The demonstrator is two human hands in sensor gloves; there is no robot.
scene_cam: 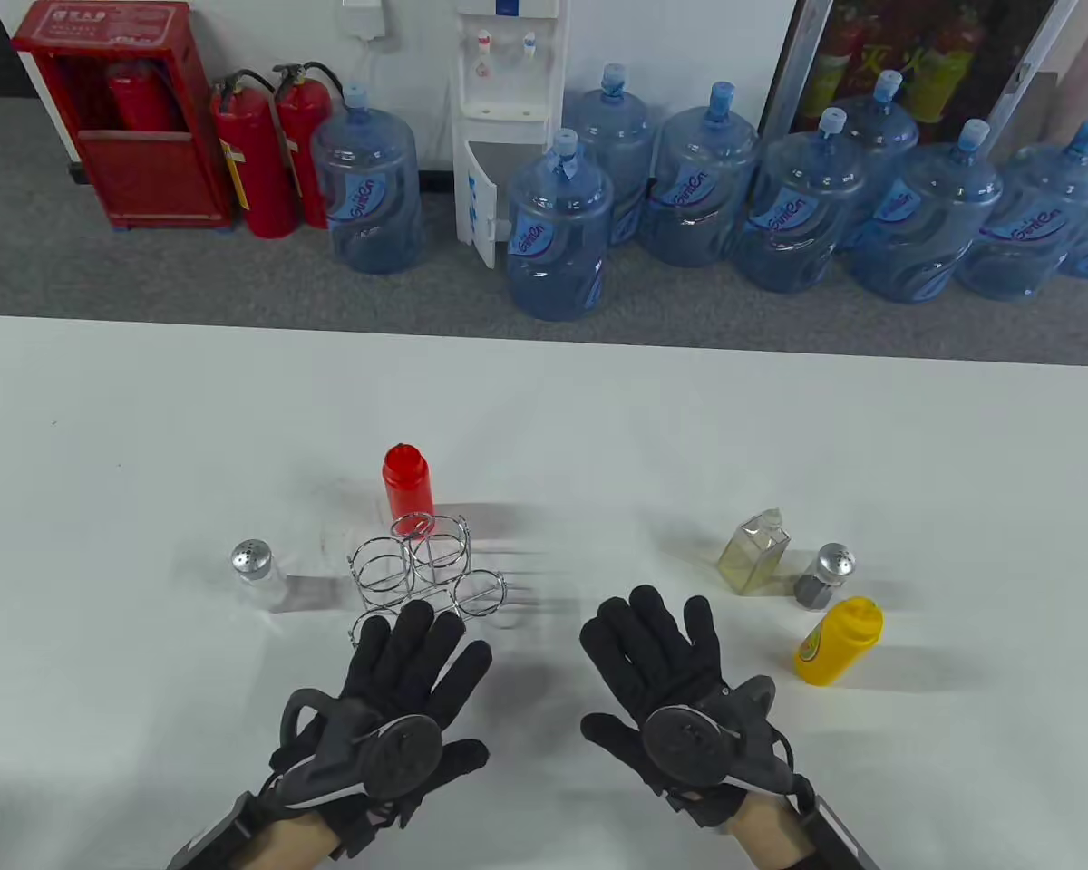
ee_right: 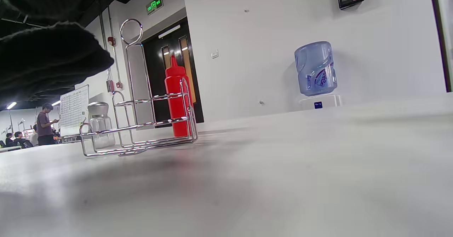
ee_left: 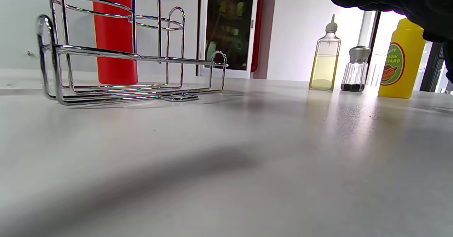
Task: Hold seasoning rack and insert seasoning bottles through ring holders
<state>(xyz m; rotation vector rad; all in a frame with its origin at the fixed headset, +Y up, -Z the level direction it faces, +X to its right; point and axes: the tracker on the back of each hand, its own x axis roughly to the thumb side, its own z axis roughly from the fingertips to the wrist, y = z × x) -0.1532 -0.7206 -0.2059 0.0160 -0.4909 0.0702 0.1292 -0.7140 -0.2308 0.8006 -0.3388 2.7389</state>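
Fingers: both black-gloved hands, left hand (scene_cam: pixel 405 691) and right hand (scene_cam: pixel 669 675), spread flat, grasping nothing
Rack: chrome wire seasoning rack (scene_cam: pixel 426 565) just beyond left fingertips
Bottles: red plastic squeeze bottle (scene_cam: pixel 408 483) behind rack

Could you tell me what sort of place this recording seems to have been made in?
Probably an office or lab workspace, not a kitchen: a white table faces a water dispenser ringed by spare water jugs, with fire extinguishers by the wall and people near a whiteboard.
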